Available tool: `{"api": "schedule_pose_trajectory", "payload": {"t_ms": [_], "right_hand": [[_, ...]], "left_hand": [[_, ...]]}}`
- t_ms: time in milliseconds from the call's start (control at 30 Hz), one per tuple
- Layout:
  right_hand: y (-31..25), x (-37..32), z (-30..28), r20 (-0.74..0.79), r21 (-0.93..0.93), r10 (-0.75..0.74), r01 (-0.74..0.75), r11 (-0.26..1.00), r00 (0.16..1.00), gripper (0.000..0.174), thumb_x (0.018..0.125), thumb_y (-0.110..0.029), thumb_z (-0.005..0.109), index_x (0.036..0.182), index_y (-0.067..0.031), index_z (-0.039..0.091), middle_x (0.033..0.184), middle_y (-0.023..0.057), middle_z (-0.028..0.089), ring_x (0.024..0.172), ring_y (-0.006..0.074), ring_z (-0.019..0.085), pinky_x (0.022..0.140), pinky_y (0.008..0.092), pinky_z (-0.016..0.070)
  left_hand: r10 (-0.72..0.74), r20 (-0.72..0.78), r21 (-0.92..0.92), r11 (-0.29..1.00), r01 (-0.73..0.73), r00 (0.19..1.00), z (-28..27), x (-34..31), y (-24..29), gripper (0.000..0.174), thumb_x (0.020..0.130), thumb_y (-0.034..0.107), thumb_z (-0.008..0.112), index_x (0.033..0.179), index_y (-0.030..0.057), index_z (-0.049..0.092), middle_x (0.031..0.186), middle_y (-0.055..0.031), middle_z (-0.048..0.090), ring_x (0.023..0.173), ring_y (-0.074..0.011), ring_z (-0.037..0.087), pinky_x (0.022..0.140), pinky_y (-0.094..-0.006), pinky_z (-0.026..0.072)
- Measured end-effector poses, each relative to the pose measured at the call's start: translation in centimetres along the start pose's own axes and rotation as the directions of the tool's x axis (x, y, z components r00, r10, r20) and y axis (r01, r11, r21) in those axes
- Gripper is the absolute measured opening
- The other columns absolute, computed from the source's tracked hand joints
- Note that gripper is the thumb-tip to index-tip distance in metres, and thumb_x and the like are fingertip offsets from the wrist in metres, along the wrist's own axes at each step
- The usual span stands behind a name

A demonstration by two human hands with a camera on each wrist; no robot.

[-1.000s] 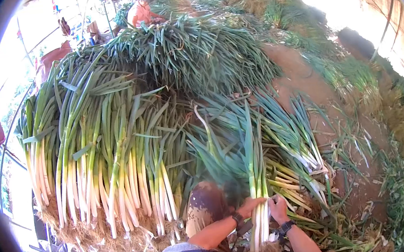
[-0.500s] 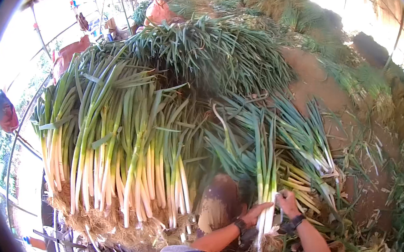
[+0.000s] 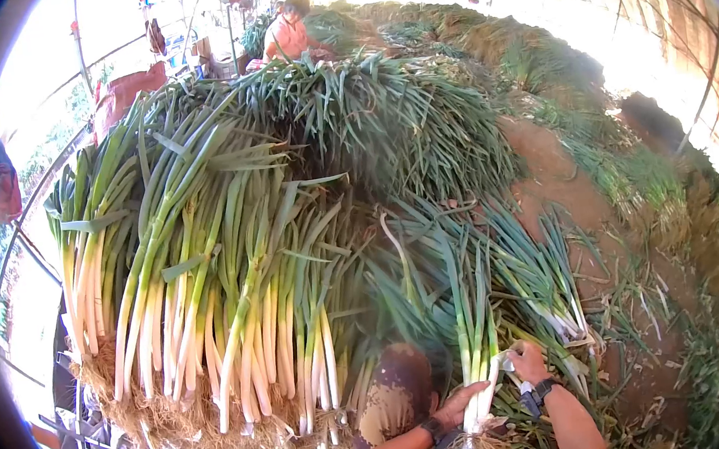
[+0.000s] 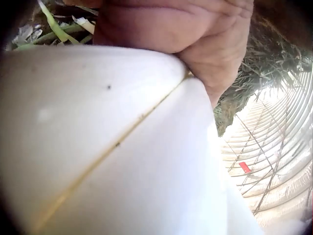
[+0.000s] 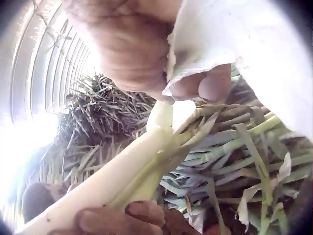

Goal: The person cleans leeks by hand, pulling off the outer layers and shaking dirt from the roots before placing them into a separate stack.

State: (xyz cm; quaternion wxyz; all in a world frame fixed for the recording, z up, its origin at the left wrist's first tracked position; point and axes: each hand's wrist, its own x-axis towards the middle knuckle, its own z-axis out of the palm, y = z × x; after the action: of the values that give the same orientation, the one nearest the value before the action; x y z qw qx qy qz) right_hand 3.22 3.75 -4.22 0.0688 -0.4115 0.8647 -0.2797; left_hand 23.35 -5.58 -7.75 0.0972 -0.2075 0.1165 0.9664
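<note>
A small bunch of long green onions (image 3: pixel 477 334) stands leaves up in front of the person, white stalks and roots at the bottom. The left hand (image 3: pixel 463 402) grips its white stalks; in the left wrist view those stalks (image 4: pixel 112 132) fill the frame below the palm. Just right of the bunch, the right hand (image 3: pixel 529 362) pinches a loose white outer skin (image 5: pixel 266 54). The right wrist view shows this skin draped over the fingers, above a white stalk (image 5: pixel 105 178) that the left hand's fingers (image 5: pixel 117 220) hold from below.
A broad row of green onions (image 3: pixel 239 323) stands at the left, roots down. Behind it lies a leafy heap (image 3: pixel 384 118), with another person (image 3: pixel 289 34) beyond. Loose onions (image 3: pixel 547 284) and leaf scraps lie on the soil at the right. A knee (image 3: pixel 397 394) is beside the left hand.
The right hand has moved away from the stalks, up and to the right, with a strip of white skin in its fingers. The left hand keeps its grip. The head view has shifted.
</note>
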Motion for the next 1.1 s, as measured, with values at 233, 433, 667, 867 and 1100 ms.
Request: {"api": "schedule_pose_trajectory", "payload": {"t_ms": [233, 433, 667, 867, 1100], "right_hand": [[0.8, 2.5, 1.7, -0.018, -0.023, 0.109, -0.109, 0.994, 0.994, 0.022, 0.081, -0.020, 0.067, 0.086, 0.0018, 0.067, 0.079, 0.0181, 0.068, 0.074, 0.0336, 0.065, 0.071, 0.0454, 0.0485], [1.2, 4.7, 0.7, 0.050, 0.156, 0.246, -0.251, 0.955, 0.968, 0.015, 0.084, -0.013, 0.063, 0.082, 0.0018, 0.068, 0.060, 0.0071, 0.061, 0.044, 0.0165, 0.057, 0.042, 0.0332, 0.0446], [8.5, 7.1, -0.2, -0.370, 0.069, 0.349, -0.349, 0.934, 0.861, 0.022, 0.083, -0.016, 0.066, 0.088, 0.0044, 0.069, 0.070, 0.0138, 0.068, 0.059, 0.0250, 0.066, 0.057, 0.0375, 0.0522], [-0.6, 5.8, -4.5, 0.464, 0.293, 0.392, -0.556, 0.778, 0.794, 0.084, 0.082, -0.045, 0.069, 0.137, 0.0098, 0.039, 0.142, 0.0333, 0.039, 0.132, 0.0406, 0.042, 0.107, 0.0463, 0.0378], [-0.5, 0.0, 5.1, 0.324, 0.233, 0.352, -0.435, 0.870, 0.878, 0.060, 0.090, -0.052, 0.056, 0.112, 0.0044, 0.058, 0.112, 0.0300, 0.058, 0.105, 0.0369, 0.059, 0.086, 0.0456, 0.0485]], "left_hand": [[0.499, 0.170, 0.567, 0.655, -0.499, 0.850, 0.4, -3.0, 0.8, 0.039, 0.091, 0.031, 0.062, 0.119, 0.0045, 0.054, 0.102, -0.0092, 0.064, 0.080, -0.0197, 0.066, 0.058, -0.0356, 0.0551], [0.048, 0.067, -0.053, 0.998, -0.045, 0.997, 2.2, -2.0, 1.8, 0.050, 0.090, 0.032, 0.064, 0.127, 0.0017, 0.049, 0.091, -0.0103, 0.065, 0.068, -0.0218, 0.067, 0.054, -0.0328, 0.0588], [-0.028, -0.091, -0.053, 0.998, 0.024, 0.995, 0.8, -1.2, 0.9, 0.031, 0.091, 0.029, 0.062, 0.109, 0.0044, 0.060, 0.087, -0.0068, 0.064, 0.072, -0.0164, 0.061, 0.060, -0.0306, 0.0534], [-0.006, -0.144, -0.105, 0.994, -0.009, 0.990, 0.2, 0.4, 0.2, 0.031, 0.090, 0.024, 0.064, 0.112, 0.0043, 0.058, 0.100, -0.0073, 0.064, 0.083, -0.0159, 0.064, 0.069, -0.0296, 0.0553], [-0.028, -0.185, -0.122, 0.992, 0.005, 0.982, 2.0, -0.5, 0.3, 0.033, 0.085, 0.020, 0.072, 0.111, 0.0049, 0.057, 0.091, -0.0066, 0.066, 0.074, -0.0180, 0.066, 0.066, -0.0327, 0.0585]]}}
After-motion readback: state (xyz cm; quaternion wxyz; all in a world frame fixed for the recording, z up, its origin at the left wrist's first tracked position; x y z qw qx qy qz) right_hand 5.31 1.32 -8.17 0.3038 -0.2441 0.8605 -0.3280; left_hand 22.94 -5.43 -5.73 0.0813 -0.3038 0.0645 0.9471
